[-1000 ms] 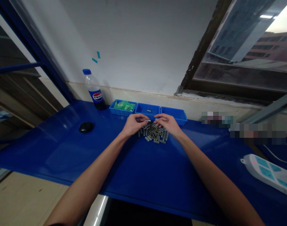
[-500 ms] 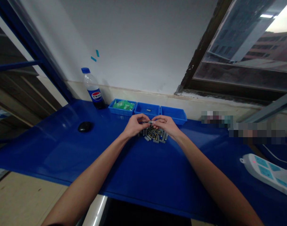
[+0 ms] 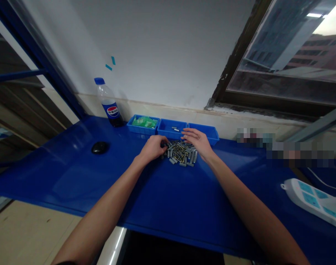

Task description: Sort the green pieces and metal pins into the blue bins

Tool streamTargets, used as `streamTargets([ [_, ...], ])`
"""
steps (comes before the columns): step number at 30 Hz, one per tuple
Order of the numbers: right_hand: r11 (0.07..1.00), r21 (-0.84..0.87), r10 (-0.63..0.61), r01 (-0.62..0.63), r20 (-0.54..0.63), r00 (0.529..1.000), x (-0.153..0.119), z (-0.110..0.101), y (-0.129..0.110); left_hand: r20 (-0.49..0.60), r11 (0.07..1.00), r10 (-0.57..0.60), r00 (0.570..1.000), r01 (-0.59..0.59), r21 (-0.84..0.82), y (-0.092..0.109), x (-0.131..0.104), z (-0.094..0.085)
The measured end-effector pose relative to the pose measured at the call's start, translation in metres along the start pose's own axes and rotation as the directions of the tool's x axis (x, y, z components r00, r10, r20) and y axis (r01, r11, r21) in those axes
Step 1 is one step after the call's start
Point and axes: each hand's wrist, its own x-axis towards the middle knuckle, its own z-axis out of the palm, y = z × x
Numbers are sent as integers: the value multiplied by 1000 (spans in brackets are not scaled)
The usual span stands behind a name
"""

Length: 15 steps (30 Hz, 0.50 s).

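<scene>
A pile of brass-coloured screws [image 3: 180,152] and grey metal cylinders [image 3: 194,157] lies on the blue table. My left hand [image 3: 154,148] is at the pile's left edge, thumb and fingers curled together; what they pinch is too small and dark to name. My right hand [image 3: 198,142] hovers over the pile's right side, fingers stretched out and apart, holding nothing. Its fingertips are near the front wall of the middle blue bin [image 3: 165,130]. Two small metal pieces [image 3: 176,130] lie inside that bin.
Left of the middle bin, another blue bin [image 3: 140,130] holds green packets [image 3: 145,122]; a third bin [image 3: 212,140] stands right. A cola bottle [image 3: 111,108] and black mouse [image 3: 99,148] are at left. A white power strip [image 3: 297,195] lies at right.
My hands were together above the pile on a small metal piece; now they are apart. A second piece lies in the middle bin. The left hand moved down-left, the right opened.
</scene>
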Motion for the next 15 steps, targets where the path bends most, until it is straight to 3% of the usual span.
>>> streamTargets([
  [9, 1000, -11, 24, -24, -9, 1000, -1, 0, 0, -16, 995, -94, 995, 94, 20, 2, 1, -2],
  [15, 1000, -1, 24, -24, -6, 1000, -1, 0, 1, -14, 984, -146, 989, 143, -109, 6, 0, -3],
])
